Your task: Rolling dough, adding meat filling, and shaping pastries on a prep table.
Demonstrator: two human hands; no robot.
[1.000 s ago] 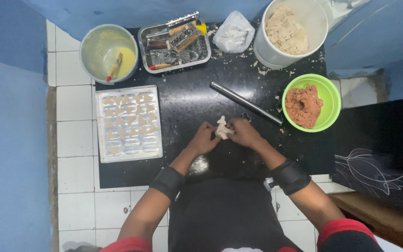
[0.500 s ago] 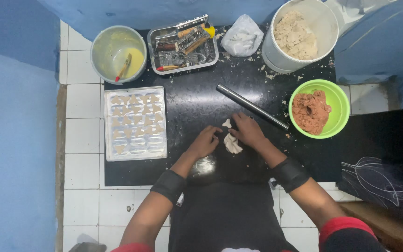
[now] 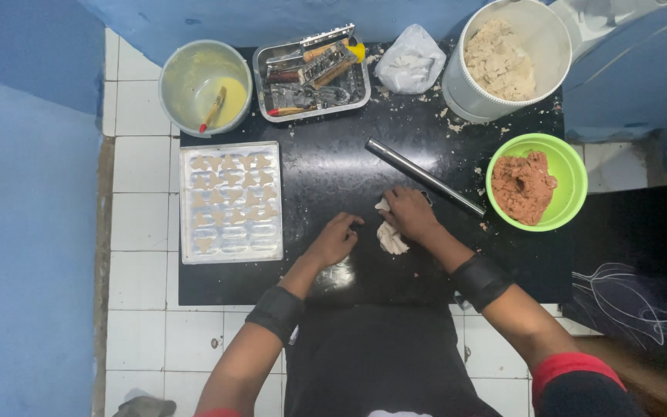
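Both hands: right hand [image 3: 409, 215] presses pale dough [image 3: 391, 238], left hand [image 3: 335, 241] curled beside it.

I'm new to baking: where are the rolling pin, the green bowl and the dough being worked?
rolling pin [image 3: 424, 177], head view, middle of rod.
green bowl [image 3: 573, 181], head view, right inner wall.
dough [image 3: 391, 239], head view, pale lump's middle.
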